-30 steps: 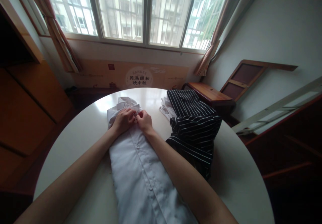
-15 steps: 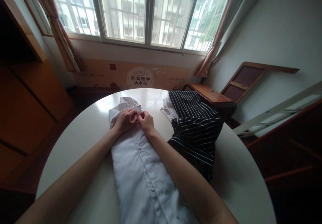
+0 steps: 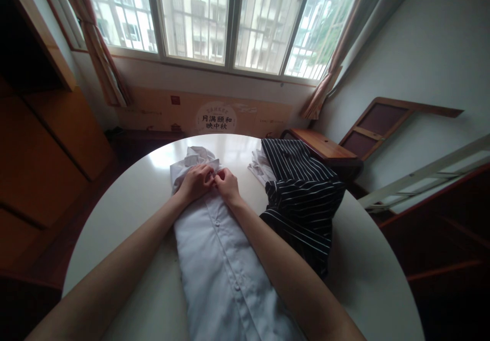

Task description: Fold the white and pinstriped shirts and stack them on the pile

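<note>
A white button-up shirt (image 3: 214, 259) lies lengthwise on the round white table, its collar end far from me and its button placket running toward me. Several small buttons show along the placket. My left hand (image 3: 197, 181) is closed on the shirt near the collar. Close beside it, my right hand (image 3: 226, 184) pinches the cloth at the top of the placket. The fingertips of both hands nearly meet there, and they hide whatever small part lies between them. The collar fabric is bunched just beyond my hands.
Black clothing with white stripes (image 3: 302, 198) is heaped on the right of the table (image 3: 122, 203), partly over another white garment (image 3: 260, 167). Behind the table's right edge stands a wooden chair (image 3: 325, 144). Wooden cabinets (image 3: 49, 152) are at left, a barred window ahead.
The whole view has shifted slightly, so everything sits a little farther right. Both hands stay at the shirt's collar with almost the same grip.
</note>
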The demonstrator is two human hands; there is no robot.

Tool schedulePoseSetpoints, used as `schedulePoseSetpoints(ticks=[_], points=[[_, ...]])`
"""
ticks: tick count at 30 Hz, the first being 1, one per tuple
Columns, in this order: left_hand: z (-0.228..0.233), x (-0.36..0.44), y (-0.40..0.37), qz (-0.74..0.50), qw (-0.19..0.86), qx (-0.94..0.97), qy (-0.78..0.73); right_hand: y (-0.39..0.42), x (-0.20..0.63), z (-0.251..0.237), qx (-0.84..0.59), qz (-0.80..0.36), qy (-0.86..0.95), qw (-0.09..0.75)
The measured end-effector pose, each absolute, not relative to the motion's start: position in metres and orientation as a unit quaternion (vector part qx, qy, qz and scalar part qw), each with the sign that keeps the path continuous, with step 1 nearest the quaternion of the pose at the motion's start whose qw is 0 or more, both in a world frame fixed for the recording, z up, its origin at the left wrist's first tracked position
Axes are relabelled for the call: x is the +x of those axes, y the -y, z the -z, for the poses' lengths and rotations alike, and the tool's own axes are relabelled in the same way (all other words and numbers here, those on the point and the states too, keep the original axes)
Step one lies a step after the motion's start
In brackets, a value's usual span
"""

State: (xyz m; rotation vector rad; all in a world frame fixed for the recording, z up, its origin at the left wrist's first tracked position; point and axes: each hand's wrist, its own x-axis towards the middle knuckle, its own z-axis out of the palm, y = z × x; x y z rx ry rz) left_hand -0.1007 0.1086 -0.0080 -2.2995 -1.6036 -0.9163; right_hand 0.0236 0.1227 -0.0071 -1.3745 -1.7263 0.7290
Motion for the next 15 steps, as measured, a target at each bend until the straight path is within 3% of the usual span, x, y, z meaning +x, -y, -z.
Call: schedulePoseSetpoints(ticks=[15], points=[[0.008, -0.1006, -0.1088, 0.295, 0.101, -0.778, 0.545, -0.1262, 0.0229, 0.0133, -0.528, -0.311, 0.673, 0.413]])
